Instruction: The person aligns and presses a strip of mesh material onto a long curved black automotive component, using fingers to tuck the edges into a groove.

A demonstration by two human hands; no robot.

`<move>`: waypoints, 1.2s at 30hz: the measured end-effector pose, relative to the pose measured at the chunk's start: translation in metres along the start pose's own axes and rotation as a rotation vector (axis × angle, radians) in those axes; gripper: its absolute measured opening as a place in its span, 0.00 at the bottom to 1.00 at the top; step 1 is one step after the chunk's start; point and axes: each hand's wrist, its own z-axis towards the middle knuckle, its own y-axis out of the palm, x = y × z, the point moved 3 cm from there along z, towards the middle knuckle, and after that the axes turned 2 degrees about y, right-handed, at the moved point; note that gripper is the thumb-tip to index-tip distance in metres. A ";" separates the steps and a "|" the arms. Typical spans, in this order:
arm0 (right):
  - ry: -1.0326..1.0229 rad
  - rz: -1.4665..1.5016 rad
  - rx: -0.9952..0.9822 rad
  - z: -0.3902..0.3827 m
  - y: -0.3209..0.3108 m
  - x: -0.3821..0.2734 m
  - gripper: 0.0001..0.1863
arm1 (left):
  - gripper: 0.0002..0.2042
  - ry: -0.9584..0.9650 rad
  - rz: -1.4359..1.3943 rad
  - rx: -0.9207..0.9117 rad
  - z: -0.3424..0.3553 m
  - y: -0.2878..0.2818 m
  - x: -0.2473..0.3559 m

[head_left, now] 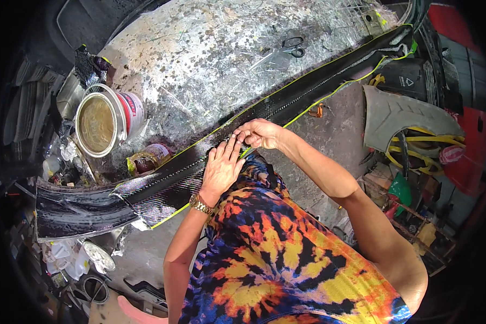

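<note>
L hand [221, 166] is flat on the black woven strip [286, 100], fingers spread a bit and pointing up-right, palm pressing the weave down; gold watch [200, 204] at the wrist. R hand [259, 133] sits just above it, touching the L fingertips, fingers curled and bunched on the strip's near edge — looks like a pinch on the yellow-green edging [340, 86], can't tell for sure.

The strip: long, narrow, dark glossy carbon-type weave w/ fine herringbone pattern, thin yellow-green line down both long edges. Runs diagonally across the workbench [210, 48], from the far right corner down to the near left edge, where it meets a wider, shiny black curved panel [75, 208]. Near that end the cloth looks loose, frayed at the cut.

Bench top is speckled silver-grey, crusted w/ stray fibres and dried blobs.

Containers: white bucket [109, 120] w/ red label by the left edge, open, holds a murky yellow-brown liquid nearly to the rim. Just beside it, closer to the strip, a small jar [148, 157] on its side, amber-brown contents, yellow bit at the mouth. Scrap of dark weave [92, 67] behind the bucket.

Scissors [283, 50] lie toward the far side of the bench, well apart from both hands.
</note>
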 end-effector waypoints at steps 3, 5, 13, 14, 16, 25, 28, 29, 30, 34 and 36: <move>0.037 0.028 -0.015 -0.004 -0.001 0.001 0.10 | 0.28 -0.020 -0.023 -0.012 -0.001 -0.001 0.001; 0.041 -0.016 -0.006 -0.008 -0.003 -0.001 0.12 | 0.27 -0.025 -0.008 -0.018 -0.002 -0.004 0.000; 0.041 0.133 -0.076 -0.012 -0.009 0.003 0.13 | 0.28 -0.068 -0.005 -0.049 0.000 -0.008 0.002; 0.045 0.137 -0.071 -0.013 -0.004 0.008 0.13 | 0.28 -0.068 -0.011 -0.053 -0.005 -0.009 0.002; 0.017 0.151 -0.062 -0.018 0.006 0.017 0.14 | 0.28 -0.060 -0.030 -0.069 -0.017 -0.013 0.002; 0.005 0.141 -0.092 -0.020 0.009 0.019 0.11 | 0.23 -0.216 -0.009 0.249 0.023 -0.078 -0.005; 0.004 0.097 -0.124 -0.017 0.008 0.019 0.11 | 0.23 -0.222 0.001 0.189 0.037 -0.085 -0.019; 0.015 0.099 -0.100 -0.020 0.009 0.018 0.12 | 0.23 -0.216 0.001 0.184 0.033 -0.085 -0.016; 0.026 0.101 -0.075 -0.023 0.009 0.016 0.13 | 0.21 -0.139 -0.072 0.219 0.025 -0.085 -0.008; -0.111 -0.095 -0.068 -0.057 0.001 -0.009 0.14 | 0.21 -0.001 -0.232 0.040 -0.011 -0.040 -0.001; -0.250 -0.291 0.062 -0.076 -0.009 -0.019 0.12 | 0.23 0.005 -0.183 0.024 -0.013 -0.031 0.003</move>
